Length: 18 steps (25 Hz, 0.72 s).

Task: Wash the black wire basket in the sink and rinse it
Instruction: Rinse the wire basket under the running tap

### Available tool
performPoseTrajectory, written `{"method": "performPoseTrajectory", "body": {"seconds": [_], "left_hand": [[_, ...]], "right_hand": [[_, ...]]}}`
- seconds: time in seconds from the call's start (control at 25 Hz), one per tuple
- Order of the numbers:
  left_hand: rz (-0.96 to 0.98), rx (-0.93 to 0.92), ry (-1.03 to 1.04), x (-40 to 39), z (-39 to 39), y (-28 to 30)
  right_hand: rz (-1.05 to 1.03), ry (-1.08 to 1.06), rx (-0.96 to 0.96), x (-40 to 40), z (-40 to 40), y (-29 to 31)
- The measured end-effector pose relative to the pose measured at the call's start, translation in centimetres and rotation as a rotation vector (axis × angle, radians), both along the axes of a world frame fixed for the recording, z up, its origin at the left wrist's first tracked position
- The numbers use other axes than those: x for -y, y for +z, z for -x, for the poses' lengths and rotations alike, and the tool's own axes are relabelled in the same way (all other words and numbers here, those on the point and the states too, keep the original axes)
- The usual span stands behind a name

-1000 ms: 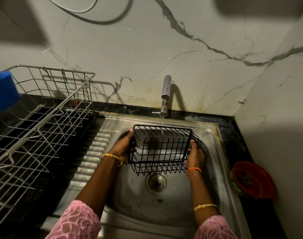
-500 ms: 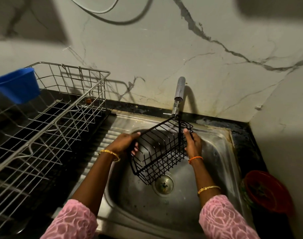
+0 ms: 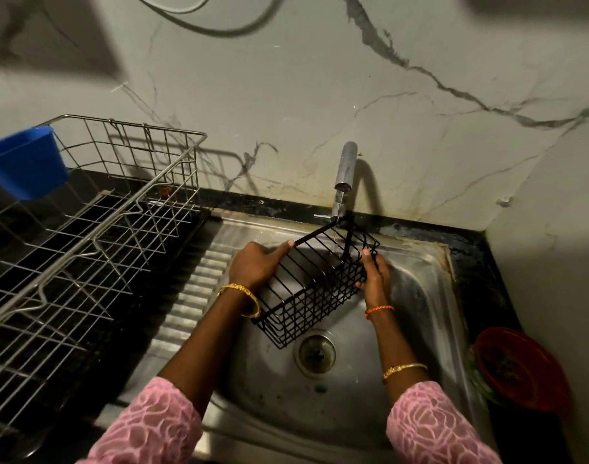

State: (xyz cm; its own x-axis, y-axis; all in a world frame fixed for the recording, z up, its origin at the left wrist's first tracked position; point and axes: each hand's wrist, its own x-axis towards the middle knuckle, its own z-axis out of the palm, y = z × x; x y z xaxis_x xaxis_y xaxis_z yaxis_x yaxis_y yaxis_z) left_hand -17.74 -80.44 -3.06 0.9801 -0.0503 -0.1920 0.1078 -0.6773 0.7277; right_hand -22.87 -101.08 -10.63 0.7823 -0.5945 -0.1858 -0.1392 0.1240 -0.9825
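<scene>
The black wire basket [image 3: 314, 289] is held tilted over the steel sink [image 3: 430, 296], its far corner raised under the tap [image 3: 345, 172]. A thin stream of water falls from the spout onto that raised corner. My left hand [image 3: 256, 262] grips the basket's left rim, thumb lying along the top wire. My right hand [image 3: 375, 277] grips its right end wall, fingers curled round the wires. The sink drain [image 3: 314, 352] lies just below the basket's lower corner.
A large steel dish rack [image 3: 85, 249] stands on the dark counter at left, with a blue tub [image 3: 25, 162] hung on its far left rim. A red lidded container [image 3: 517, 366] sits on the counter right of the sink. Marble walls close the back and right.
The basket has turned from level and face-on to tilted, its far right corner lifted up to the tap. Both hands kept hold of it and shifted along its sides.
</scene>
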Motion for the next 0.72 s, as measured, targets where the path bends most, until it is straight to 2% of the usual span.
{"method": "performPoseTrajectory", "body": {"seconds": [0.24, 0.72], "left_hand": [[-0.030, 0.061, -0.023, 1.5, -3.2, 1.0], [0.017, -0.126, -0.041, 0.8, -6.5, 0.4]], "right_hand": [[0.055, -0.199, 0.114, -0.6, 0.8, 0.1], [0.261, -0.271, -0.053, -0.3, -0.6, 2.5]]}}
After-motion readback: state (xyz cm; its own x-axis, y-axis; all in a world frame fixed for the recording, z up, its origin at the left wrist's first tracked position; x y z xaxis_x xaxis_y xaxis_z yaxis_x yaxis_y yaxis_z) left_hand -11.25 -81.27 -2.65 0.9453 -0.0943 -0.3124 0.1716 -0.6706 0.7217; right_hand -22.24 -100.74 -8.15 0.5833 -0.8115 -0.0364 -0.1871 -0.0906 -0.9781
